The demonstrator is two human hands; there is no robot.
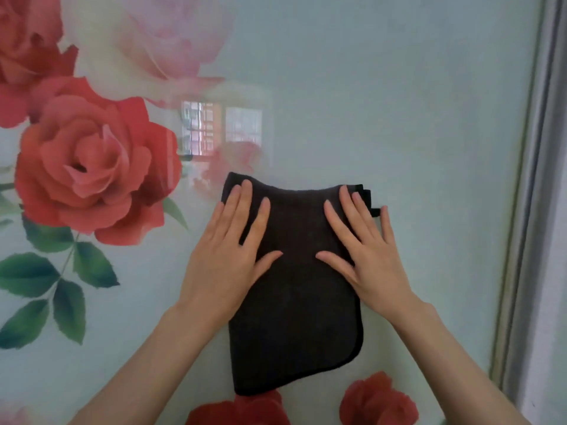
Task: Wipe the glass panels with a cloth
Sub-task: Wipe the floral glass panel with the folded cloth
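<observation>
As left hand (225, 259) presses, dark cloth (296, 320), glossy glass (399, 102)

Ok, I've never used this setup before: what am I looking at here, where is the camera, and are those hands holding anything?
No machine here: a person works with two bare hands. The one picture comes from a camera worn on the head, looking at the work. The surface is a glass panel printed with red roses, a window reflected in it, a pale frame along its right edge. The left hand and right hand lie flat, fingers straight, pressing a dark cloth against the glass. Neither grips it.
</observation>
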